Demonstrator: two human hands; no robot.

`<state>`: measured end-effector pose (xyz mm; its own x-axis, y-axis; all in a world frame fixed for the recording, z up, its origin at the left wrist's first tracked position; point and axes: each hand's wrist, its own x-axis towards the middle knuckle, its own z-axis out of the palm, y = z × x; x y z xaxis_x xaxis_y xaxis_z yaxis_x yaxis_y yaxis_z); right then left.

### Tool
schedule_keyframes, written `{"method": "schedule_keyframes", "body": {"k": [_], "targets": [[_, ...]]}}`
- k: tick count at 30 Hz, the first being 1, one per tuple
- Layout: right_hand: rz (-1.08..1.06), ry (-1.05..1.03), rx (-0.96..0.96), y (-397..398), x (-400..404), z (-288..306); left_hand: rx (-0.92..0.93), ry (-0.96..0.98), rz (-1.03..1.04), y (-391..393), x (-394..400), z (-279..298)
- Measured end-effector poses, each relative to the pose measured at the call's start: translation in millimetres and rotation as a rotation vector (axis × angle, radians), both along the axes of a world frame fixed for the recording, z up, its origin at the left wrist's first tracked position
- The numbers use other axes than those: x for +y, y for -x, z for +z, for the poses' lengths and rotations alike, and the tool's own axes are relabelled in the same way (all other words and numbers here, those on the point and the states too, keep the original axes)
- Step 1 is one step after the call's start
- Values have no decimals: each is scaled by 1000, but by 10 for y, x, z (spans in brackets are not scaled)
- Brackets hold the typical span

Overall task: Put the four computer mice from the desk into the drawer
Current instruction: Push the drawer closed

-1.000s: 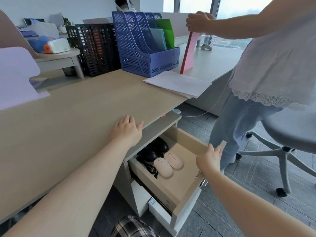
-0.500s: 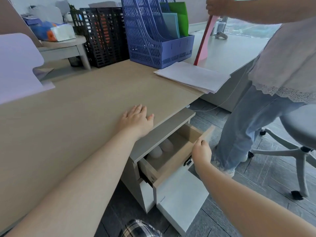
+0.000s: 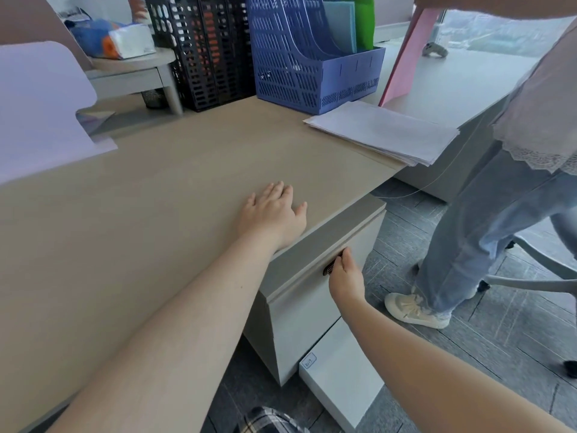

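The top drawer (image 3: pixel 359 245) of the grey cabinet under the desk is pushed in flush, so the computer mice are hidden inside it. My right hand (image 3: pixel 345 276) presses against the drawer front beside its dark lock, fingers together and holding nothing. My left hand (image 3: pixel 271 214) lies flat, fingers spread, on the wooden desk (image 3: pixel 156 198) near its front edge, just above the drawer. No mouse is visible on the desk.
A stack of white papers (image 3: pixel 384 132) overhangs the desk's right corner. Blue (image 3: pixel 312 57) and black (image 3: pixel 203 48) file racks stand at the back. Another person (image 3: pixel 499 198) stands to the right, holding a pink folder (image 3: pixel 409 54). A lower drawer (image 3: pixel 340 376) sticks out near the floor.
My right hand has pushed the top drawer from wide open to fully closed, hiding the two pink and two black mice. My left hand stayed flat on the desk.
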<state>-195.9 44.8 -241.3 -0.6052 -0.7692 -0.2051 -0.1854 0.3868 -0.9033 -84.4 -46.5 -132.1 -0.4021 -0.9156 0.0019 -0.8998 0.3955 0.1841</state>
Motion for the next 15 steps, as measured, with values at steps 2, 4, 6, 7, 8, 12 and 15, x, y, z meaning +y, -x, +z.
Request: {"method": "schedule_keyframes", "body": {"k": [2,4,6,7,8,12,15], "targets": [[10,-26,48,-8,-70,-11,-3,0,4,7,1,3],[24,-46,75,-12,-93,-18,-9,-3,8,14,0,8],[36,-66,85,-1,-92,-20,-11,-4,9,18,4,4],[35,-83,92,3,-105,-10,-13,1,10,21,5,1],[38,-101,103,11,-116,5,-11,5,11,22,4,0],[97,-183,131,83,-134,72,-10,17,12,19,13,6],[172,-229,142,213,-104,149,-3,10,7,20,20,18]]}}
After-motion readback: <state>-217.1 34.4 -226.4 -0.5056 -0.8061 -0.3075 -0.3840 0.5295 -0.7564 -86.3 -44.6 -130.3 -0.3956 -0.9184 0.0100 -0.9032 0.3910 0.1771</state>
